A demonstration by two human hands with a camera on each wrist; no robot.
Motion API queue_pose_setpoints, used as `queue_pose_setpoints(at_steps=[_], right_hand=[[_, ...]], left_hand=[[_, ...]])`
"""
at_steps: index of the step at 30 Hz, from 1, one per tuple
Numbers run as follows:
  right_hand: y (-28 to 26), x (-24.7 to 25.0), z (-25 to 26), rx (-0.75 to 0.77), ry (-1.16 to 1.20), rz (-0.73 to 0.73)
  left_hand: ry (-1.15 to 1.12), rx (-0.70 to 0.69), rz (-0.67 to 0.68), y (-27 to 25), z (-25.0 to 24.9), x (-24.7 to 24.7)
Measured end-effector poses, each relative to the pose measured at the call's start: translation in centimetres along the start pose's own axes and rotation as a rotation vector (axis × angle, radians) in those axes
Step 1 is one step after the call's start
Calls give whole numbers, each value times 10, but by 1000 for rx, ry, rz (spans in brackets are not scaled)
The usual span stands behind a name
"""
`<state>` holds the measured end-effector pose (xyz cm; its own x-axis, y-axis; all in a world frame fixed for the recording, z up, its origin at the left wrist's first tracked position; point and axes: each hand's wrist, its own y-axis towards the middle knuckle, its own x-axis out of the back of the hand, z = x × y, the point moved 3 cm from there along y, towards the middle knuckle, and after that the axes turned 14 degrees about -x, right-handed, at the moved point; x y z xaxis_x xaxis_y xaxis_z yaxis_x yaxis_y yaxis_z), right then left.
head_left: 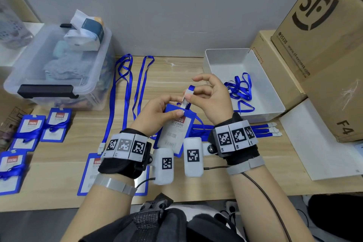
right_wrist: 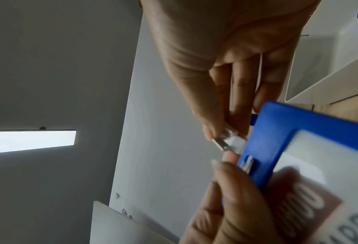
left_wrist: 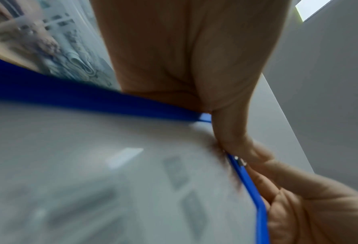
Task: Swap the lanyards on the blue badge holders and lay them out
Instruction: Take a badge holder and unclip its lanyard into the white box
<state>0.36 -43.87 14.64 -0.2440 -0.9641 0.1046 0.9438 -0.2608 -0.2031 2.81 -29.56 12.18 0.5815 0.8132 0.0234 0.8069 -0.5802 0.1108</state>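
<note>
My left hand pinches the top edge of a blue badge holder with a red-and-white ID card, held up over the table's middle. My right hand pinches the white clip of a blue lanyard at the holder's slot; its other fingers are spread. In the right wrist view the clip sits at the holder's top edge, thumb and finger on it. The left wrist view shows the holder's back, blurred, with my left fingers on its rim.
Two long lanyards lie stretched on the wooden table. Three wrapped badge holders lie at the left, another holder under my left wrist. A white tray holds loose lanyards. A clear bin and cardboard boxes flank the table.
</note>
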Motion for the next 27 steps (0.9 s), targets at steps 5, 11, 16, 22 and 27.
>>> queue_pose_setpoints(at_steps=[5, 11, 16, 22, 27], right_hand=[[2, 3, -1, -17, 42, -81], [5, 2, -6, -31, 37, -132], [4, 1, -4, -34, 51, -124], [8, -1, -3, -55, -2, -80], [5, -2, -3, -50, -21, -79]], left_hand=[[-28, 36, -40, 3, 2, 4], [19, 35, -51, 9, 4, 8], [27, 40, -32, 14, 7, 11], [2, 18, -56, 14, 8, 13], [-1, 1, -89, 12, 10, 13]])
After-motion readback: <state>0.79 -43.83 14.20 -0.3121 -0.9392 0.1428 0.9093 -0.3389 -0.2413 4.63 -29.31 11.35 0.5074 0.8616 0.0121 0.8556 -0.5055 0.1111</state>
